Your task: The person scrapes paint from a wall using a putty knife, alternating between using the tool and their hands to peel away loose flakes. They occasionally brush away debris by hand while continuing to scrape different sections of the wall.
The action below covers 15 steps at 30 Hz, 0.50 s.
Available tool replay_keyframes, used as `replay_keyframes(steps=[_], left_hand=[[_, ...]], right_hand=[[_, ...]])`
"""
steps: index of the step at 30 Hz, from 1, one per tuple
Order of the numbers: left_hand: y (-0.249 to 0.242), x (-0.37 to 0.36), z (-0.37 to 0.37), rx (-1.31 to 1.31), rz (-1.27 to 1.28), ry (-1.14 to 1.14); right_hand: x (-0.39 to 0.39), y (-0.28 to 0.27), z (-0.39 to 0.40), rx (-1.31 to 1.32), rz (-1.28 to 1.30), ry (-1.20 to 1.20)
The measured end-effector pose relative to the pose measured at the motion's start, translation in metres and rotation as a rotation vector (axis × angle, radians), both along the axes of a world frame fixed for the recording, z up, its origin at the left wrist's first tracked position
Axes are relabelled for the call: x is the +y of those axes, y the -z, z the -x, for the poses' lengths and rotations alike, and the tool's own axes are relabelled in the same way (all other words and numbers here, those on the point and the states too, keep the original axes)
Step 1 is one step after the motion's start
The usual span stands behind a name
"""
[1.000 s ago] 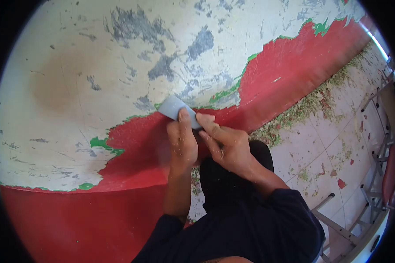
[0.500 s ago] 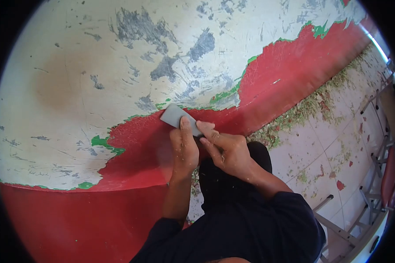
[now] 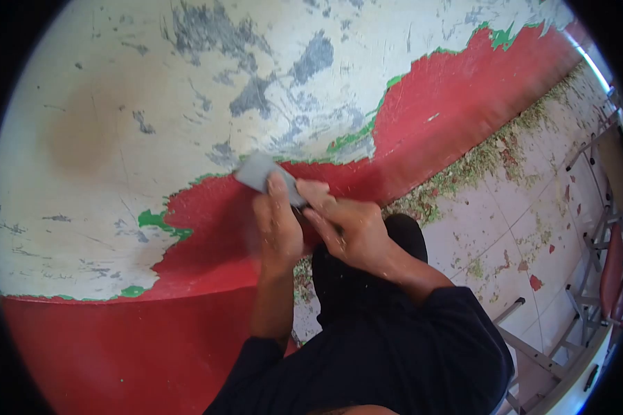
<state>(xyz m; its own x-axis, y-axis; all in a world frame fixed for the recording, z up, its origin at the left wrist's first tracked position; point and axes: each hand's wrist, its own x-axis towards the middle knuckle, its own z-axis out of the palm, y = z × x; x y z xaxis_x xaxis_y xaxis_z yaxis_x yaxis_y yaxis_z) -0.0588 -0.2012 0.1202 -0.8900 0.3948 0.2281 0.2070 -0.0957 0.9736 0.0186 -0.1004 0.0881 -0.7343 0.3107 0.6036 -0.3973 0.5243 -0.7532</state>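
A flat grey scraper blade [image 3: 258,171] lies against the wall [image 3: 152,138], its front edge at the ragged border where red paint [image 3: 436,104] meets the bared off-white surface. My right hand [image 3: 356,225] is closed around the scraper's handle, which is mostly hidden by the fingers. Pressed on the blade near the handle is my left hand [image 3: 278,225], thumb laid along the metal. Thin green paint [image 3: 163,220] shows in strips along the border. Small pale flecks cling to both hands.
Paint flakes [image 3: 491,155] are heaped along the wall's foot and scattered over the floor tiles [image 3: 495,232]. Metal-legged furniture [image 3: 543,356] stands at the right. My dark-clothed knee [image 3: 401,238] is just below my right hand.
Both hands and the scraper have shifted slightly up and left along the paint border. The view has also moved a little. The grip stays the same.
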Motion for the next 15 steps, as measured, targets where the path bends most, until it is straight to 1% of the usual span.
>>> replay_keyframes(steps=[1, 3, 4, 7, 8, 10, 11, 12, 13, 15], left_hand=[[0.004, 0.003, 0.003, -0.003, -0.010, 0.011], [0.016, 0.001, 0.001, -0.043, -0.014, 0.012], [0.012, -0.006, 0.006, -0.078, -0.016, 0.058], [0.004, -0.011, 0.009, -0.079, -0.016, 0.108], [0.006, -0.011, 0.005, -0.123, -0.040, 0.113], [0.015, -0.003, 0.003, -0.091, -0.017, 0.082], [0.020, 0.000, 0.001, -0.088, -0.007, 0.065], [0.012, 0.005, -0.001, -0.067, -0.031, 0.030], [0.007, 0.005, 0.001, -0.083, -0.049, 0.065], [-0.001, -0.002, 0.007, -0.113, -0.083, 0.125]], right_hand=[[0.002, 0.004, 0.000, 0.041, -0.003, -0.009], [0.003, 0.004, 0.002, -0.043, -0.032, 0.007], [0.001, 0.004, 0.000, -0.096, -0.035, 0.016], [-0.004, 0.003, 0.005, -0.027, -0.025, 0.027], [-0.004, 0.005, 0.002, -0.016, -0.015, 0.022], [0.003, 0.007, -0.003, 0.015, -0.015, 0.015], [0.006, 0.007, -0.002, -0.022, -0.041, 0.015], [0.006, -0.001, -0.003, -0.069, -0.057, 0.020], [0.006, -0.005, -0.003, -0.117, -0.071, 0.031], [0.003, 0.004, 0.004, 0.009, -0.067, 0.060]])
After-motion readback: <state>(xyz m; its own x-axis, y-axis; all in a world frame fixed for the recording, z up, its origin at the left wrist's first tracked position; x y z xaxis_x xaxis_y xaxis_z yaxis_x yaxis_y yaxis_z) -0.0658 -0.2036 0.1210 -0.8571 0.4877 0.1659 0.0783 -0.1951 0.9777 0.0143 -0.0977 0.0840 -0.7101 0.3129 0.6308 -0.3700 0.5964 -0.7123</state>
